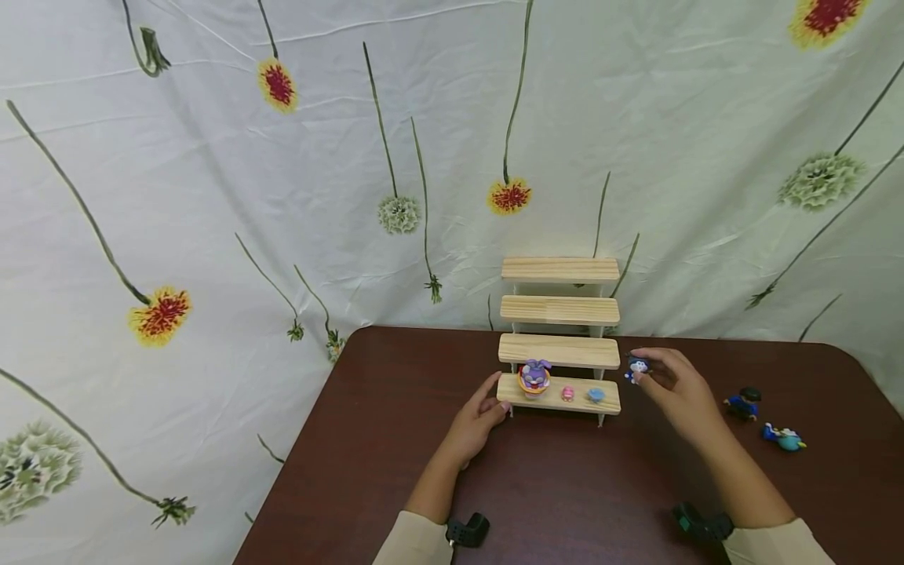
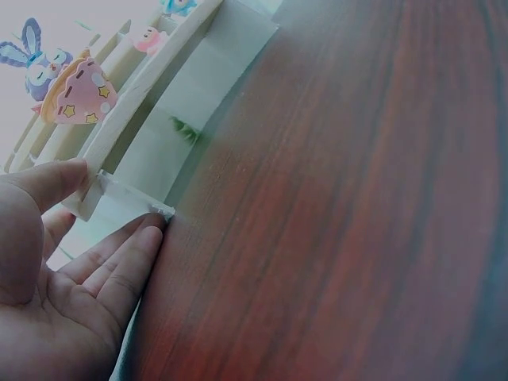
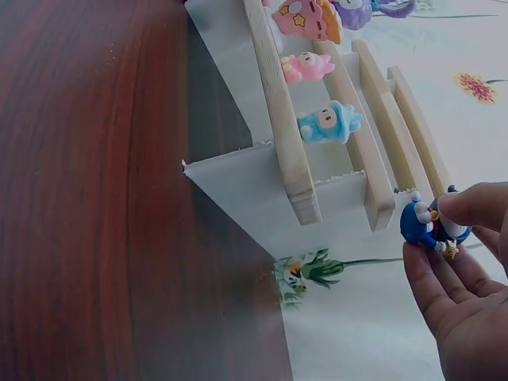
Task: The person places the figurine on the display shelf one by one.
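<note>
My left hand holds the left end of the lowest shelf of a four-step wooden display stand. In the left wrist view the thumb lies on the shelf's edge, with other fingers against the clear side support. To the right of the stand, my right hand pinches a small dark blue and white figurine between thumb and fingers, above the tabletop. On the lowest shelf stand a purple long-eared figurine in a pink and orange base, a tiny pink figurine and a light blue hatted figurine.
Two more figurines lie on the dark brown table at the right: one with a black top and blue body, one blue and turquoise. A white flower-print cloth hangs behind the table.
</note>
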A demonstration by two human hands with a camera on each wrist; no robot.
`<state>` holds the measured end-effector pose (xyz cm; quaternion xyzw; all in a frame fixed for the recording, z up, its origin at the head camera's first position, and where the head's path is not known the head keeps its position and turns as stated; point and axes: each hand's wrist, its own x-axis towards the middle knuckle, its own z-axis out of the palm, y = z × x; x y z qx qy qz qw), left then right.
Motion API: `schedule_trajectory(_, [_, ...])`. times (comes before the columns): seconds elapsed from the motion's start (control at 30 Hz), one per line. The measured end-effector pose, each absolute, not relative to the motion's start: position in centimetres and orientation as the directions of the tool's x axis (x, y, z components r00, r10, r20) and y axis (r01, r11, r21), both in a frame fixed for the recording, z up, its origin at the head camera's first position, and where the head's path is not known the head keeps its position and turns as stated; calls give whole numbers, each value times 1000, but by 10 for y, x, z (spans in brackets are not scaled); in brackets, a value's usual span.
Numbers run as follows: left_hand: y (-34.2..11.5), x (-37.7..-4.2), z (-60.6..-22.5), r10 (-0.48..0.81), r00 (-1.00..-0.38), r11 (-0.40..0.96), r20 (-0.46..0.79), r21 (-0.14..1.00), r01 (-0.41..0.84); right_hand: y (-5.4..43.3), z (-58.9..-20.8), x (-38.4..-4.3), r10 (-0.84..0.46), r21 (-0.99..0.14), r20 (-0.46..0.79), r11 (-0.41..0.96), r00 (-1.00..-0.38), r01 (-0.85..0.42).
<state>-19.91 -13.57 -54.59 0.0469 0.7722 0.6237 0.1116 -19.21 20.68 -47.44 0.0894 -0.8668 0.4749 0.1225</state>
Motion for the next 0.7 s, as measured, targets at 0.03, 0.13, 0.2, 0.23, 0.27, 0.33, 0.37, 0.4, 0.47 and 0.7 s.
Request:
schedule_trajectory(0.03, [-136, -199, -546, 211, -971, 216, -115, 974, -69, 206, -474, -194, -39, -799, 301, 535, -953, -275])
schedule_trajectory(0.13, [-136, -199, -546, 212, -971, 211, -112, 975, -67, 203, -474, -197, -43, -794, 316, 534, -948, -289])
schedule_trajectory(0.2, [-136, -199, -546, 212, -971, 208, -111, 976, -66, 201, -473, -199, -50, -790, 323, 535, -945, -298])
schedule_trajectory(0.23, [-136, -199, -546, 212, -971, 209, -110, 976, -65, 200, -472, -200, -53, -789, 324, 536, -945, -301])
schedule_trajectory(0.27, [-136, -199, -546, 211, -971, 212, -110, 975, -65, 200, -471, -200, -54, -788, 326, 536, -944, -303])
schedule_trajectory(0.33, [-136, -199, -545, 208, -972, 215, -112, 974, -66, 198, -470, -201, -57, -787, 325, 537, -944, -304])
schedule_trajectory(0.37, [-136, -199, -545, 207, -972, 218, -112, 974, -66, 197, -469, -201, -58, -788, 325, 536, -944, -304])
schedule_trajectory(0.4, [-136, -199, -545, 207, -972, 219, -113, 973, -66, 195, -468, -202, -58, -789, 324, 535, -944, -303])
schedule_trajectory(0.47, [-136, -199, -545, 206, -972, 221, -113, 973, -67, 193, -465, -203, -58, -791, 327, 529, -943, -307])
schedule_trajectory(0.7, [-136, -199, -545, 207, -971, 226, -117, 972, -69, 181, -461, -207, -72, -788, 325, 531, -943, -312])
